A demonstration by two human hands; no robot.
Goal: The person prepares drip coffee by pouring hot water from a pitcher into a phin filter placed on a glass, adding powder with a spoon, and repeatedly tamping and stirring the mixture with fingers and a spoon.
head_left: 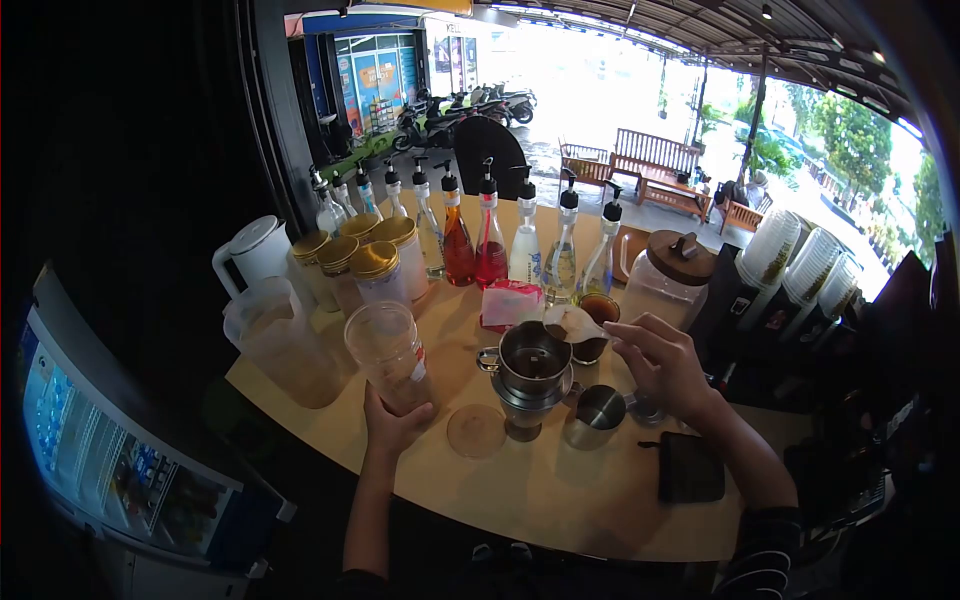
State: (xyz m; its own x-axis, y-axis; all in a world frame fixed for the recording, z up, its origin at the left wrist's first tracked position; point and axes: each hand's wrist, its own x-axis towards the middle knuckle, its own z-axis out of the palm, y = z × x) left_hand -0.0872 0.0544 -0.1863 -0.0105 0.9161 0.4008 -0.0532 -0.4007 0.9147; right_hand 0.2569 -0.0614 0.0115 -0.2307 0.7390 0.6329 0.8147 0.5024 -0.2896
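While my left hand (400, 420) curls round the lower part of a clear jar (384, 340) left of the frame's centre, its fingers partly hidden behind the plastic, my right hand (662, 362), right of centre, pinches a pale scoop-like piece (568, 322) between thumb and fingertips. From my view that piece covers part of a glass of dark liquid (600, 308); I can't make out its exact shape or contents. Near the middle sits a steel cup (537, 381) on a metal base (522, 408), its inside too dark to read. Just right and below stands a steel pitcher (595, 428); to the lower left lies a round disc (477, 430). Pump bottles (525, 250) line the far side of the table (570, 505). At lower right, a dark flat thing (692, 470) is hard to identify, and the frame's bottom cuts off my striped sleeve (765, 560).
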